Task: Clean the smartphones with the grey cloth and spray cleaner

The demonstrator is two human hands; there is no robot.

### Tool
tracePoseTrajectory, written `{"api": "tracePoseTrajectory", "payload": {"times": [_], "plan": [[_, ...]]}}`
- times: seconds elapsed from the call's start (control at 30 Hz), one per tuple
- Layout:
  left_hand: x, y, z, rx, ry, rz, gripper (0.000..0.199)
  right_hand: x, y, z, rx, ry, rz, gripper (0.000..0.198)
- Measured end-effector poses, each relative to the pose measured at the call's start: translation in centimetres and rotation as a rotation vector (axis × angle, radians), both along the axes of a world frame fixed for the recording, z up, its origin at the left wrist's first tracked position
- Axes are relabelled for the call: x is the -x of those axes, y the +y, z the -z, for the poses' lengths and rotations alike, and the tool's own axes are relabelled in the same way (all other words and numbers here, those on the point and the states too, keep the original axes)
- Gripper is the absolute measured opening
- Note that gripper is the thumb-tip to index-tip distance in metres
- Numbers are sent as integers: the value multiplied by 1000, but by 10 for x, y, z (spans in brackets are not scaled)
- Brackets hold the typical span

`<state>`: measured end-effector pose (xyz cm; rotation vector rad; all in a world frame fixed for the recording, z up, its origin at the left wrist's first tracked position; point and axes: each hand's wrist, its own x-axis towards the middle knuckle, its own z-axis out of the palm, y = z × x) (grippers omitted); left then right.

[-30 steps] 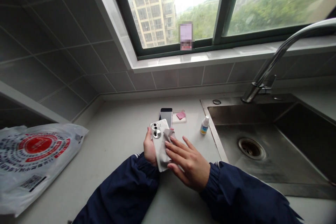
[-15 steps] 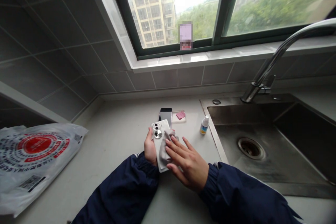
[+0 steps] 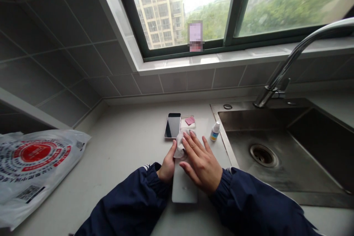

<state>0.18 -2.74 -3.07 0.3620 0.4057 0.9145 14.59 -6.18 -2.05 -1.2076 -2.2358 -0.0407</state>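
Note:
A white smartphone (image 3: 184,188) is held back side up by my left hand (image 3: 167,165), which grips its left edge with the thumb along the side. My right hand (image 3: 203,166) lies with fingers extended over a light grey cloth (image 3: 181,146), pressing it against the phone's upper back. The cloth and fingers cover the camera end. Just beyond, a second phone (image 3: 173,125) with a dark screen lies face up on the counter. Beside it is a clear phone case (image 3: 191,126) with a pink piece (image 3: 190,120) on it. A small white spray bottle (image 3: 215,131) stands upright to the right.
The steel sink (image 3: 254,132) with its chrome faucet (image 3: 276,70) is on the right. A white printed plastic bag (image 3: 55,169) rests on the counter (image 3: 121,132) at left. Tiled wall and a window (image 3: 182,3) rise behind.
The phone has moved down and right and straightened. My right hand and the cloth have slid up over its camera end. The second phone is now less covered.

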Motion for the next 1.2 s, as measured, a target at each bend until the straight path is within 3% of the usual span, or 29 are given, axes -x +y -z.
{"api": "tracePoseTrajectory", "payload": {"times": [0.23,0.63,0.87,1.03,1.2], "plan": [[0,-4,1,20,-22,64,61,-4,1,-2,16,5,-92,68],[2,-8,-5,11,42,-12,49,-2,-2,-6,32,-22,-181,59],[19,5,-14,207,106,132,82,6,-11,-8,72,-87,-311,51],[30,19,-16,115,110,-28,86,11,-18,-4,73,-92,-384,50],[32,25,-20,121,216,-227,83,13,-16,3,-42,-14,-340,39]]}}
